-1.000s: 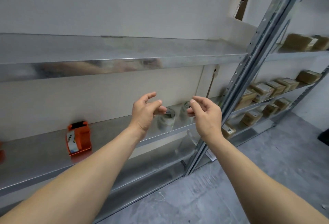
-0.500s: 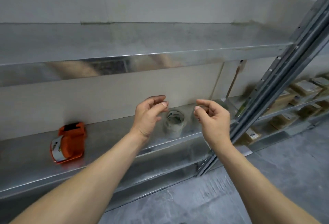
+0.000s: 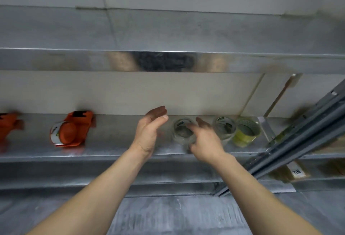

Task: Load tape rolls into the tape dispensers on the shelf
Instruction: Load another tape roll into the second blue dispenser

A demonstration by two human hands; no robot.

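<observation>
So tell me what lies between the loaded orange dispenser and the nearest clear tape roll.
Head view: only the open left hand, over bare shelf metal.

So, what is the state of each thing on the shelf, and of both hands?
Orange plastic tape dispenser: holds a roll.
Left-edge orange dispenser: too blurred.
Near clear tape roll: loose.
Second clear roll: loose.
Yellow tape roll: loose.
Left hand: open.
Right hand: at near roll, grip unclear.

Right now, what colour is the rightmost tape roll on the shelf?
The rightmost tape roll is yellowish-green; the head view shows it.
</observation>
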